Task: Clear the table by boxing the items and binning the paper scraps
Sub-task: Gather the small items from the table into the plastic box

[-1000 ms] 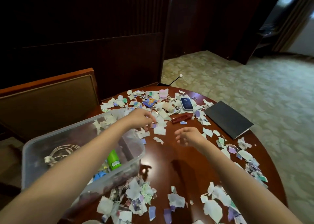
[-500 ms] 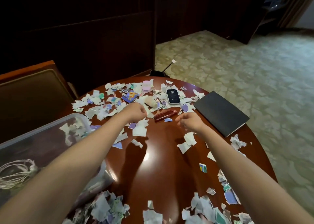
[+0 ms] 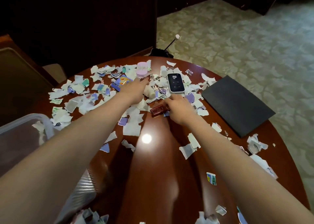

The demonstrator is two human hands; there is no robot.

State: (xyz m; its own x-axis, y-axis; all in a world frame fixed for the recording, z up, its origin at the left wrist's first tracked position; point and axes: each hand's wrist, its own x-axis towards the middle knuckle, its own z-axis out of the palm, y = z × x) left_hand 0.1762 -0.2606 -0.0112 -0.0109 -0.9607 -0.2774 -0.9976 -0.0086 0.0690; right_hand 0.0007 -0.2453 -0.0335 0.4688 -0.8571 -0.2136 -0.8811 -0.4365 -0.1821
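Torn paper scraps [image 3: 130, 128] litter the round wooden table [image 3: 153, 172]. My left hand [image 3: 134, 89] reaches out flat over the scraps, fingers straight, close to a pink tub [image 3: 142, 68] and a beige roll [image 3: 150, 93]. My right hand [image 3: 178, 108] lies over the right end of a dark red case [image 3: 157, 111], just below a white phone [image 3: 175, 85]. Its fingers bend downward and their tips are hidden. A blue packet [image 3: 121, 83] lies left of my left hand. The clear plastic box [image 3: 25, 127] stands at the left edge under my left forearm.
A black notebook [image 3: 236, 104] lies at the table's right edge. A padded chair [image 3: 18, 74] stands at the left behind the box. On the carpet beyond the table sits a black object with a thin rod [image 3: 167, 46].
Both hands have reached farther across the table. The left went from the scraps by the box to the pink tub, the right from mid-table to the red case. The box has slid out of view leftward.
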